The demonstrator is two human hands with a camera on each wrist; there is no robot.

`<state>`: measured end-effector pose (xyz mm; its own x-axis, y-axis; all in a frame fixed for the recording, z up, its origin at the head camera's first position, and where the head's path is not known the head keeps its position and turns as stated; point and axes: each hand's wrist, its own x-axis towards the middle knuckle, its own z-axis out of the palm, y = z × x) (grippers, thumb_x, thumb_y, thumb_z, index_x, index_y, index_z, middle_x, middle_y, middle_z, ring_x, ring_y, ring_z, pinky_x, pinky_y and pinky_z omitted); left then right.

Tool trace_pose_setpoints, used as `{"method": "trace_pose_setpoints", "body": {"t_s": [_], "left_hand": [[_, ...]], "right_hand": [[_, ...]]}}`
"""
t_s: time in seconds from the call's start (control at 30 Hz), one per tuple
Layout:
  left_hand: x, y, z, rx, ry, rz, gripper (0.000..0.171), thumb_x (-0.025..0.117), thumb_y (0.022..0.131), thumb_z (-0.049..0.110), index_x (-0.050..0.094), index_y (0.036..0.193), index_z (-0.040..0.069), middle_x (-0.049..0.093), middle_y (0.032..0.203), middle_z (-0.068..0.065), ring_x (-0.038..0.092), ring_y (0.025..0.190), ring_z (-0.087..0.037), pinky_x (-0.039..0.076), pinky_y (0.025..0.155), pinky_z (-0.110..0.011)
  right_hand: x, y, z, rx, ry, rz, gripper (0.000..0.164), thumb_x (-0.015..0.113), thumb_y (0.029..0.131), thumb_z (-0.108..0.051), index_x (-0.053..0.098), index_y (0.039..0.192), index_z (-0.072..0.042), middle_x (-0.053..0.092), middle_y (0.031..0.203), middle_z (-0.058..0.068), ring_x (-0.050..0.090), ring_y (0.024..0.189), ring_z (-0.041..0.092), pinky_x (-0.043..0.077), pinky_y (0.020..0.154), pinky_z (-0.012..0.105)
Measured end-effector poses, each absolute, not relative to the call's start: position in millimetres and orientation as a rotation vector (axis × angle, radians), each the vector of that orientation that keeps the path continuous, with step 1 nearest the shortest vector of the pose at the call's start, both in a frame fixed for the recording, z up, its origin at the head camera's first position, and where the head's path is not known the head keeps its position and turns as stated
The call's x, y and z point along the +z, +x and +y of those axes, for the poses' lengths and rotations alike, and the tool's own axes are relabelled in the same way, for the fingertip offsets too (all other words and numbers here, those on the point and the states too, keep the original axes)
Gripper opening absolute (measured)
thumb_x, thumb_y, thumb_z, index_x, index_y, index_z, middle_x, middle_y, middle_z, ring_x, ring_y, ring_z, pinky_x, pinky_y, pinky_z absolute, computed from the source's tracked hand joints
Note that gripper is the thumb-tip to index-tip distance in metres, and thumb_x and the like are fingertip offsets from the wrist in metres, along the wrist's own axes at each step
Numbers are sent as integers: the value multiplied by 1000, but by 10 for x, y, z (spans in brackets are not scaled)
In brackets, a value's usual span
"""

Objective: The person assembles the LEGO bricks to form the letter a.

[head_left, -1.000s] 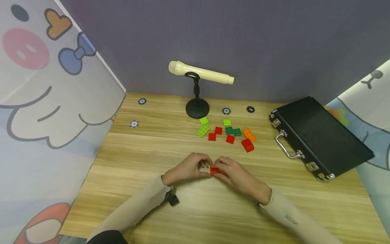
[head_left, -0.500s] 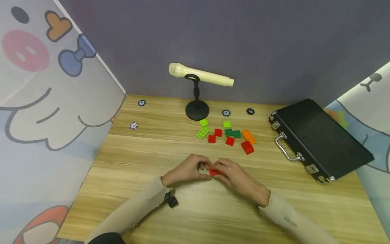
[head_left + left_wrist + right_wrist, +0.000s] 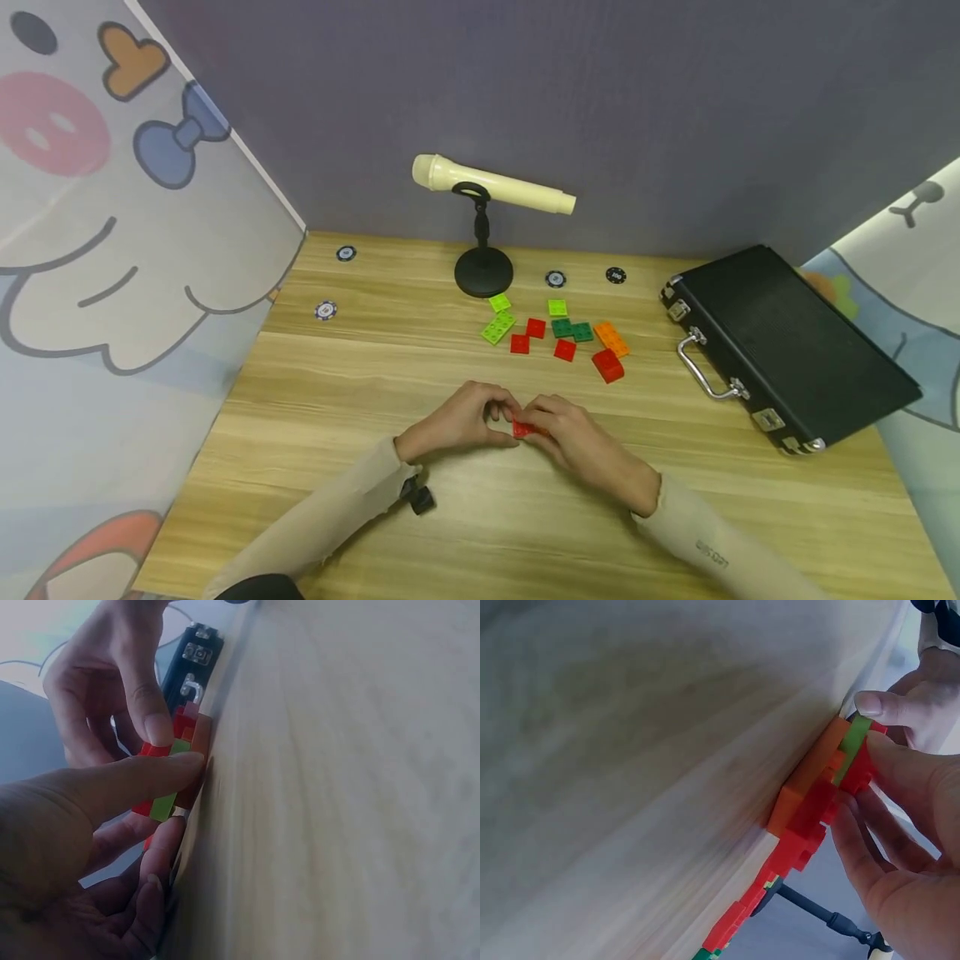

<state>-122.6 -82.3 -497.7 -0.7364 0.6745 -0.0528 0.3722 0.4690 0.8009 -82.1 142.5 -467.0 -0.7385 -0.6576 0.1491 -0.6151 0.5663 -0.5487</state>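
Between both hands, low over the wooden table, is a small stack of toy building bricks: an orange brick at the bottom, a lime green one above it and a red brick on top. My left hand holds the left end of the stack, its thumb across the lime and orange layers in the left wrist view. From the other side my right hand pinches the red brick between thumb and fingers. In the head view the fingers hide most of the stack.
Beyond the hands lie loose bricks: lime, red, dark green, orange and a rounded red one. Behind them stands a cream microphone on a black stand. A black case is at right; poker chips lie around.
A lime edge that showed left of the red brick a second ago is now covered by red. Both hands keep nearly the same place and hold; the head view has shifted slightly.
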Motion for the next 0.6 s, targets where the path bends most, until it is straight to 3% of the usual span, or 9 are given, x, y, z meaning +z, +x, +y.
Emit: {"method": "trace_pose_setpoints", "body": {"t_s": [0.6], "left_hand": [[-4928, -1288, -802, 1068, 920, 2348, 33, 87, 75, 27, 71, 103, 23, 67, 91, 13, 59, 78, -7, 48, 69, -17]], "right_hand": [[-4694, -828, 1438, -912, -1119, 2735, 27, 71, 90, -20, 71, 117, -18, 64, 111, -9, 59, 99, 3, 55, 85, 27]]}}
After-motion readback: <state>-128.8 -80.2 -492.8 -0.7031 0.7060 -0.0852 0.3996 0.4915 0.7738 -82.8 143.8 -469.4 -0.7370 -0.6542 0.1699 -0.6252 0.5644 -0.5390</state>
